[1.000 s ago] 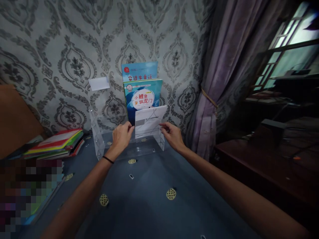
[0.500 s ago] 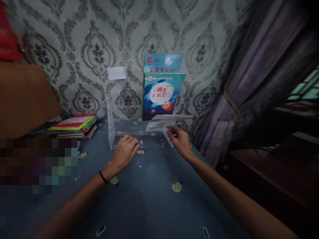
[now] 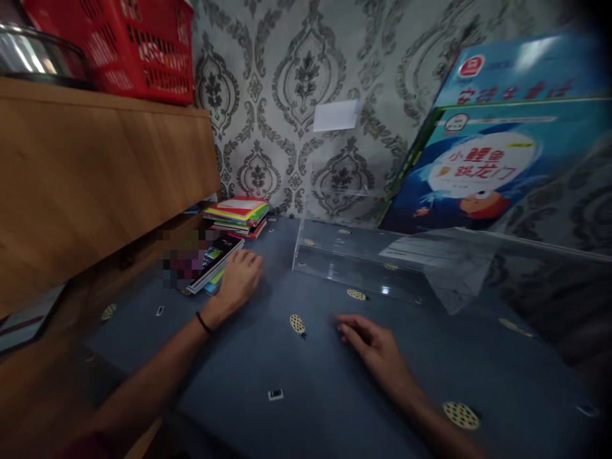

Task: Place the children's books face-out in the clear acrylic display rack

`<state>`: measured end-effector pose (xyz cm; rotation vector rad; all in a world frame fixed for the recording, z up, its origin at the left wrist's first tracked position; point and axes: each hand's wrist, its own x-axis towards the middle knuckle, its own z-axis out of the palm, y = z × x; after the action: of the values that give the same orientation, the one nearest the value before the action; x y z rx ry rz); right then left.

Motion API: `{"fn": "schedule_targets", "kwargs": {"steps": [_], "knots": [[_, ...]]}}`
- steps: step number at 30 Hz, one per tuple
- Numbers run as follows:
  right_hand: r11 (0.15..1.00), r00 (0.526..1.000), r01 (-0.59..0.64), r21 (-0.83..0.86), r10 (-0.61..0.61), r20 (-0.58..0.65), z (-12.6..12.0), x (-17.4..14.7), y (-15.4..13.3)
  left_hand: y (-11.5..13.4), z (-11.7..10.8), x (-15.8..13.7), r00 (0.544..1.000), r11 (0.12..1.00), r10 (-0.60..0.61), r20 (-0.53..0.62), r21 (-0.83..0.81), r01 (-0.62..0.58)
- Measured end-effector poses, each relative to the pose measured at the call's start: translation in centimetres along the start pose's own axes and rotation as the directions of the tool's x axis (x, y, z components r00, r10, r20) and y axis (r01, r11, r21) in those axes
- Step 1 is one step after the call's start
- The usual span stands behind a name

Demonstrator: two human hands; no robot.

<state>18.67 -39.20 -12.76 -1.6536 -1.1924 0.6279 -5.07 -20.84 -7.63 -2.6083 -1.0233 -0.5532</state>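
My left hand (image 3: 241, 277), with a black band at the wrist, is beside the right edge of a small pile of books (image 3: 217, 258). Its fingers are loosely bent and hold nothing that I can see; the fingertips are partly hidden. Over the table my right hand (image 3: 375, 347) hovers with fingers half curled, thumb a little apart, and nothing in it. Beyond it stands a clear acrylic rack (image 3: 344, 268). Two picture books lean upright in its right part, a blue one (image 3: 535, 70) behind one with a red fish (image 3: 482, 166). A white paper or booklet (image 3: 411, 248) lies before them.
Another stack of colourful books (image 3: 239, 213) sits against the wall. At left, a red basket (image 3: 143, 54) rests on a wooden cabinet (image 3: 105, 166). The dark blue cloth (image 3: 325, 408) covers the table, whose edge runs along the lower left. A pixelated patch hides part of the pile.
The view has swung left. My left hand has moved from the rack's front to the book pile. My right hand has drawn back from the white paper at the rack.
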Motion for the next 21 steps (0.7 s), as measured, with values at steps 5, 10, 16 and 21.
{"fn": "schedule_targets", "kwargs": {"steps": [5,10,16,21], "knots": [[0.998,0.999,0.037,-0.051,-0.036,0.029,-0.1,-0.7,-0.7,-5.9,0.4,-0.9,0.917,0.906,-0.398,-0.039,0.142,0.399],[0.997,0.999,0.035,-0.063,-0.032,0.043,-0.4,-0.5,-0.6,-7.5,0.0,-1.5,0.841,0.855,-0.514,0.171,0.181,0.485],[0.990,0.997,0.068,-0.121,-0.063,0.049,-0.2,-0.5,-0.3,-5.9,-1.8,-1.4,0.833,0.877,-0.477,0.280,0.217,0.430],[0.975,0.991,0.133,-0.176,-0.126,0.052,-0.1,-0.5,-0.1,-4.0,-3.0,-2.5,0.856,0.901,-0.415,0.307,0.268,0.341]]}}
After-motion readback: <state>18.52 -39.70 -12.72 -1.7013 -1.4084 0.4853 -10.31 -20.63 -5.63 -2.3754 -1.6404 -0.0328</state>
